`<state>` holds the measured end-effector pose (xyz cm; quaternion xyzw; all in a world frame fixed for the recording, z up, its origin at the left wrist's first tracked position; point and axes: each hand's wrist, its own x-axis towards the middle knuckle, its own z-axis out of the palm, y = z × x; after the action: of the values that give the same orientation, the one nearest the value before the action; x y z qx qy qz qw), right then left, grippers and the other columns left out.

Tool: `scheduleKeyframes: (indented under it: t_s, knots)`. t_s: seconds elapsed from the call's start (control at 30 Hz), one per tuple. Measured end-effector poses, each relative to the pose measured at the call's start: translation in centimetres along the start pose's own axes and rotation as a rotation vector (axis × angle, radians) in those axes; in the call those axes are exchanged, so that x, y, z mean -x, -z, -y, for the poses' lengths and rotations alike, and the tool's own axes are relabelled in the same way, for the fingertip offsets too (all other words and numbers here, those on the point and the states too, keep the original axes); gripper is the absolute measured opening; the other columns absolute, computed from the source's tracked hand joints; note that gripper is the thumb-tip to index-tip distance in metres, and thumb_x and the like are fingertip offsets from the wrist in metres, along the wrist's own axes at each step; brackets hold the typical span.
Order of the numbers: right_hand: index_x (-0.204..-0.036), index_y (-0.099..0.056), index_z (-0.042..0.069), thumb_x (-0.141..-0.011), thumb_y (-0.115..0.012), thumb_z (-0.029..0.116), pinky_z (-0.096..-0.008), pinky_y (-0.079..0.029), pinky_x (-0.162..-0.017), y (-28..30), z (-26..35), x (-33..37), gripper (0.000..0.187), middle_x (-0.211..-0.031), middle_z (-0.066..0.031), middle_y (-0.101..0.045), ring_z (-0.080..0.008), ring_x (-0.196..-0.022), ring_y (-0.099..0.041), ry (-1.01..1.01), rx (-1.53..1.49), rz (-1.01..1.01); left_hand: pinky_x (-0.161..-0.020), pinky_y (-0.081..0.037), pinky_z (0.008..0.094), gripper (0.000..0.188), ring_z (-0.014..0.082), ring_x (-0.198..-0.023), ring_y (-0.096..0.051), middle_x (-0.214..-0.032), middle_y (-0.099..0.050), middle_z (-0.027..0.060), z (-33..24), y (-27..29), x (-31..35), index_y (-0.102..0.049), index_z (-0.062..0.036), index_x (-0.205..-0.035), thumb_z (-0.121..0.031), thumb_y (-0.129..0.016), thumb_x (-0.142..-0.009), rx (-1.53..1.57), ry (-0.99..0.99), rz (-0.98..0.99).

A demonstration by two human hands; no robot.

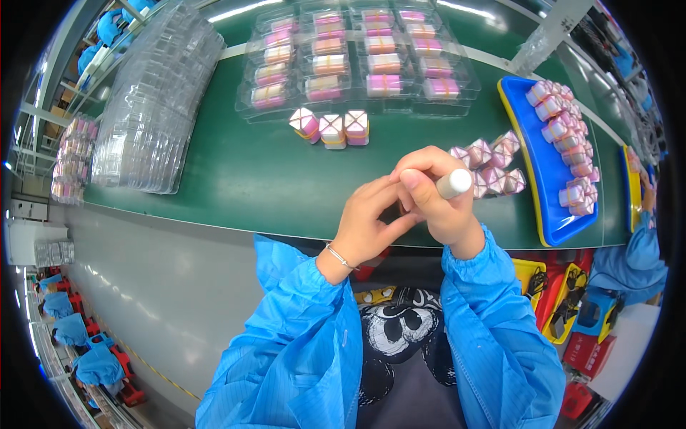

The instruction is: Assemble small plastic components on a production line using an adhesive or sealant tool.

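Above green belt (pixel 236 179), both hands (pixel 407 207) (touching) grip white cylinder (pixel 454 184).

Green conveyor belt (pixel 236 179). Stack of empty clear blister trays (pixel 153 107) far left. Filled clear trays of pink boxes (pixel 357 61) at back. 3 loose pink boxes (pixel 330 129) mid-belt. Blue tray (pixel 532 179) right, pink boxes (pixel 568 136) piled inside.

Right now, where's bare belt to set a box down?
Widest free patch: green conveyor belt between the stack of clear plastic trays, the three pink-and-white boxes and the left hand. Crowded: far side under clear blister trays of pink boxes; right side, loose pink boxes against the blue tray. The right hand grips a white cylinder.
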<state>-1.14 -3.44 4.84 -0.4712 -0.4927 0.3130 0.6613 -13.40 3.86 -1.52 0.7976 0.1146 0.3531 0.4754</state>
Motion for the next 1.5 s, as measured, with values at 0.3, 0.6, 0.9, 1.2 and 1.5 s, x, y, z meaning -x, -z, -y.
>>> scheduleKeyframes:
  t_s: [0.3,0.6,0.9,1.2,1.5]
  knots:
    - [-0.087,-0.065,-0.002,-0.094,-0.060,0.012,-0.0272,-0.049,-0.062,0.1,-0.4,0.1,0.016,-0.082,-0.0072,-0.066,-0.0124,-0.069,-0.060,-0.011,0.010,-0.010,-0.067,-0.049,0.0381,0.024,0.0313,-0.078,-0.062,-0.088,-0.063,0.0099,-0.3,0.0,0.2,-0.064,-0.0067,-0.092,-0.016,-0.078,-0.074,-0.008,0.037,0.008]
    - [-0.092,-0.064,0.000,-0.094,-0.061,0.012,-0.0241,-0.045,-0.055,0.4,-0.3,0.1,0.013,-0.078,-0.0066,-0.063,-0.0094,-0.064,-0.057,-0.004,-0.087,0.007,-0.079,-0.048,0.0413,0.043,0.0319,-0.087,-0.061,-0.094,-0.065,0.0095,-0.1,0.2,0.4,-0.059,-0.0086,-0.111,-0.022,-0.078,-0.076,-0.113,0.074,0.122]
    - [-0.105,-0.061,0.002,-0.096,-0.058,0.020,-0.0177,-0.028,-0.041,4.8,4.4,1.8,0.021,-0.070,-0.0001,-0.054,-0.0006,-0.046,-0.038,-0.089,-0.078,-0.360,-0.089,-0.049,0.0328,0.069,0.0190,-0.101,-0.063,-0.113,-0.063,0.0080,1.2,1.2,0.7,-0.036,-0.0057,-0.143,-0.028,-0.071,-0.088,0.307,0.314,0.325]
    - [-0.105,-0.068,0.002,-0.094,-0.064,0.028,-0.0232,-0.043,-0.062,1.1,1.5,1.3,0.028,-0.081,0.0009,-0.063,-0.0051,-0.072,-0.053,-0.542,0.248,0.003,-0.067,-0.051,0.0253,0.126,0.0139,-0.080,-0.060,-0.100,-0.060,0.0083,0.8,2.7,0.1,-0.033,-0.0031,-0.146,-0.097,-0.018,-0.064,0.585,0.491,0.335]
    - [-0.114,-0.063,0.003,-0.088,-0.067,0.007,-0.0259,-0.047,-0.082,2.8,1.3,3.4,0.026,-0.103,-0.0030,-0.063,-0.0102,-0.093,-0.058,-0.558,0.143,-0.053,-0.086,-0.045,0.0293,0.065,0.0164,-0.098,-0.057,-0.112,-0.056,0.0091,2.0,2.5,0.3,-0.043,-0.0032,-0.136,-0.052,-0.049,-0.094,0.261,0.265,-0.208]
